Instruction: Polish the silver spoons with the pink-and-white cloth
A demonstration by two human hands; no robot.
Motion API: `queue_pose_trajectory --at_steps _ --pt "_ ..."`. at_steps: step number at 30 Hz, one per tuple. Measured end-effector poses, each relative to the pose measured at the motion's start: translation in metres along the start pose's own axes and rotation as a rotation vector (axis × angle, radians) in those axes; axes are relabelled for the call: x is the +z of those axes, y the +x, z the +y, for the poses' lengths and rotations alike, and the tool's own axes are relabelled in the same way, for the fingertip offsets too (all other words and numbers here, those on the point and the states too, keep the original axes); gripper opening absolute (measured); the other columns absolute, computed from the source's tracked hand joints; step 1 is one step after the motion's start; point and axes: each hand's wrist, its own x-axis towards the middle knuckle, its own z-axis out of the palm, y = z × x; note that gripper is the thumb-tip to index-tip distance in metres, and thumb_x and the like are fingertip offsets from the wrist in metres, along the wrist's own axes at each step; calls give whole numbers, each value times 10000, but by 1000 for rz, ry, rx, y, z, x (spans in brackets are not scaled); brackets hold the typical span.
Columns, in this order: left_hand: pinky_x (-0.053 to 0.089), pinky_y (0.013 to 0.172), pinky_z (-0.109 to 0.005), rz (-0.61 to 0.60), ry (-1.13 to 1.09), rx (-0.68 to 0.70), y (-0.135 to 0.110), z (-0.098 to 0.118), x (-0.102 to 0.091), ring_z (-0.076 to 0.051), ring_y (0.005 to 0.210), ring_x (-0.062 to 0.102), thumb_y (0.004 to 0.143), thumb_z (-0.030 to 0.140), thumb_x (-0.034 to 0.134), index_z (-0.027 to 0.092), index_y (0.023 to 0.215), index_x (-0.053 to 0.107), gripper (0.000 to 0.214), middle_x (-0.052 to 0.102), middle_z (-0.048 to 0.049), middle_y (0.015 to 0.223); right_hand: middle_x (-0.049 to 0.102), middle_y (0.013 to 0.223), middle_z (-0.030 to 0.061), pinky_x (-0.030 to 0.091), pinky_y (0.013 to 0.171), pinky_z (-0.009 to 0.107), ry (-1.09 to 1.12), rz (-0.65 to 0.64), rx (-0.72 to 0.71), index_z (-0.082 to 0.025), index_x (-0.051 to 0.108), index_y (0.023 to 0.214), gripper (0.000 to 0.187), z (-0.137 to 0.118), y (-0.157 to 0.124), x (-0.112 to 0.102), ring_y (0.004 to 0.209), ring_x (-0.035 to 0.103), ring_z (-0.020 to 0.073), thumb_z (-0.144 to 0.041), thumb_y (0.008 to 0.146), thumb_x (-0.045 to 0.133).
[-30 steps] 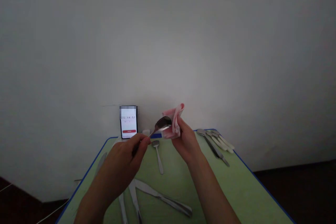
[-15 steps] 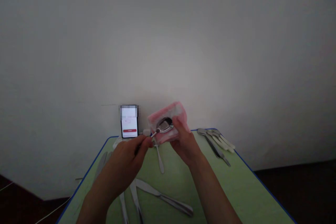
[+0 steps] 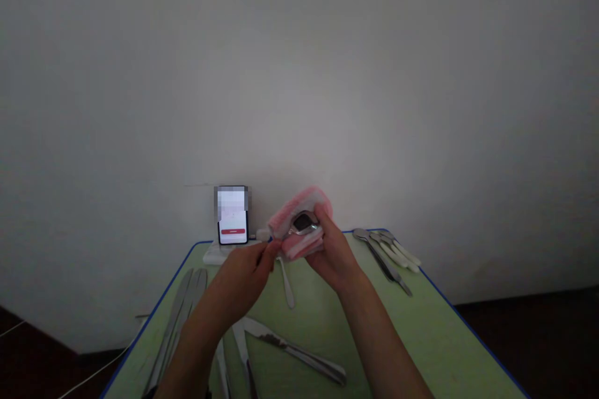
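A shiny metal spoon (image 3: 304,222) lies bowl-up in a folded pink-and-white cloth (image 3: 299,202), held above the far part of the table. My right hand (image 3: 334,255) is closed around the cloth's right side, its thumb pressing near the spoon bowl. My left hand (image 3: 248,271) is closed in a pinch at the cloth's lower left corner, where the spoon's handle runs into the fingers; the handle itself is hidden. Just below the cloth, another utensil's pale handle (image 3: 287,287) rests on the table, its far end covered.
A lit phone (image 3: 233,215) leans against the wall on a white stand (image 3: 215,254). Several table knives (image 3: 187,293) lie at the left, and another knife (image 3: 294,349) lies near the front. Spoons (image 3: 374,252) and white-handled cutlery (image 3: 397,252) lie at the right edge of the green table (image 3: 412,336).
The cloth has folded up around the spoon, hiding its neck. My left fingers have moved slightly right, up against the cloth. The left forearm has shifted, uncovering more of the knives.
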Motion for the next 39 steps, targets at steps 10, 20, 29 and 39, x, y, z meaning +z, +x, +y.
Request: queue_pose_trajectory --at_steps 10,20,29,39 --pt "312 516 -231 104 -32 -14 -1 -3 -5 -133 516 484 886 482 309 194 634 507 431 544 16 551 691 776 16 482 727 265 -3 -4 -63 -157 654 827 245 -7 -3 3 721 625 138 -391 780 603" --pt "359 548 -229 85 -82 68 -7 -11 -10 -139 563 524 893 420 319 187 722 558 374 591 1 619 693 826 14 500 767 333 -6 -11 -193 -189 639 869 249 -20 -6 4 801 630 177 -412 772 593" --pt "367 605 -253 14 -10 58 -5 -6 -8 -174 629 585 908 404 293 195 818 598 380 651 -31 692 673 726 -10 482 630 248 5 30 -172 -177 648 780 242 -15 -8 9 655 597 126 -415 759 607" --pt "376 617 -249 126 47 21 -3 -4 -6 -182 665 625 910 400 284 198 769 577 382 679 -40 702 696 763 -19 487 674 228 108 25 -107 -183 658 800 272 -8 -7 14 698 621 116 -436 804 557"
